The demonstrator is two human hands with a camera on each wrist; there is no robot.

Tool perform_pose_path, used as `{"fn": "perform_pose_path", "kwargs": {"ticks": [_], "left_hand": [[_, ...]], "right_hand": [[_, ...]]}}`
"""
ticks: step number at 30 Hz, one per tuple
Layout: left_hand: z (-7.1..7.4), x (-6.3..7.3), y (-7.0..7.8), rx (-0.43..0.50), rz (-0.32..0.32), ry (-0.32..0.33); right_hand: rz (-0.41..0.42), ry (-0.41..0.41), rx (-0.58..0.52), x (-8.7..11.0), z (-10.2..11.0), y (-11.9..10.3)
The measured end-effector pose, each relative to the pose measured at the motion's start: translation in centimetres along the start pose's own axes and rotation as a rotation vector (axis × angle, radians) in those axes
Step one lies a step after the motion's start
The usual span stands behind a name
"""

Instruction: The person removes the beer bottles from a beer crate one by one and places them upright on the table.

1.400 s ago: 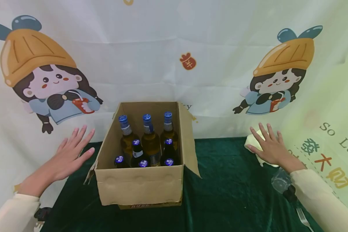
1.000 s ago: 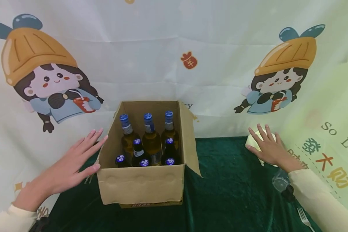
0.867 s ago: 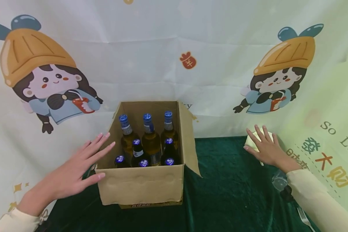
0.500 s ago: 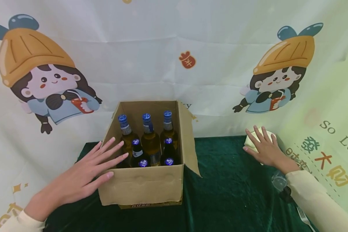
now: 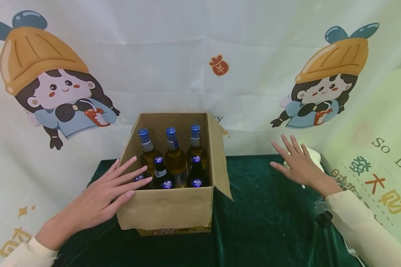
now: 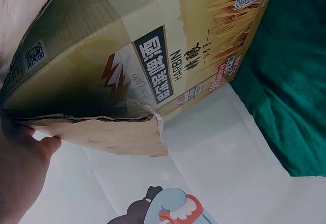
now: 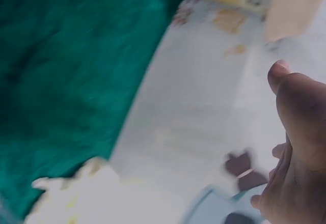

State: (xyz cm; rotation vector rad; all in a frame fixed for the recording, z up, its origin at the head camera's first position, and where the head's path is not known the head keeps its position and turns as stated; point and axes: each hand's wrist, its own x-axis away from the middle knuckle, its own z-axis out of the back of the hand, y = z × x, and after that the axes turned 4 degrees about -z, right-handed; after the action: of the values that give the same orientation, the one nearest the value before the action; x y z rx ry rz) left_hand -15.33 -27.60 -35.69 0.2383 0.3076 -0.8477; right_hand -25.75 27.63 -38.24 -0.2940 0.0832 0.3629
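An open cardboard box stands on the green cloth, holding several bottles with blue caps. My left hand lies with straight, spread fingers across the box's left edge, fingertips over the opening. In the left wrist view, that hand is at the top of a side flap of the printed box; whether it bears on the flap I cannot tell. My right hand, fingers spread, hovers over the cloth beside a white crumpled item. It holds nothing, as the right wrist view also shows.
A clear container, a black object and a fork lie near the right sleeve. Green cloth covers the table. A printed white backdrop hangs behind it.
My left hand has moved right, from beside the box to over its left edge. My right hand has shifted slightly left, away from the white item. Box and bottles stay put.
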Motion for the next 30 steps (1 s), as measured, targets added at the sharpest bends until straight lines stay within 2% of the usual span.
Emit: {"fn": "perform_pose_path", "kwargs": {"ticks": [7,13,20,24,30], "left_hand": [[0.0,0.1,-0.1,0.001,-0.010,0.022],[0.0,0.0,-0.1,-0.016,-0.011,0.018],[-0.2,0.0,-0.1,-0.005,-0.003,0.013],[-0.3,0.0,-0.2,-0.011,0.001,0.023],[-0.2,0.0,-0.1,-0.004,0.001,0.021]], "right_hand": [[0.169,0.004,-0.102,-1.8,2.6,-6.5],[0.301,-0.046,-0.223,-2.4,4.3,-13.2],[0.490,-0.190,-0.127,-3.9,4.2,-19.1],[0.529,-0.298,-0.074,-5.4,3.4,-21.0],[0.527,-0.477,-0.004,-7.1,2.7,-22.5]]}}
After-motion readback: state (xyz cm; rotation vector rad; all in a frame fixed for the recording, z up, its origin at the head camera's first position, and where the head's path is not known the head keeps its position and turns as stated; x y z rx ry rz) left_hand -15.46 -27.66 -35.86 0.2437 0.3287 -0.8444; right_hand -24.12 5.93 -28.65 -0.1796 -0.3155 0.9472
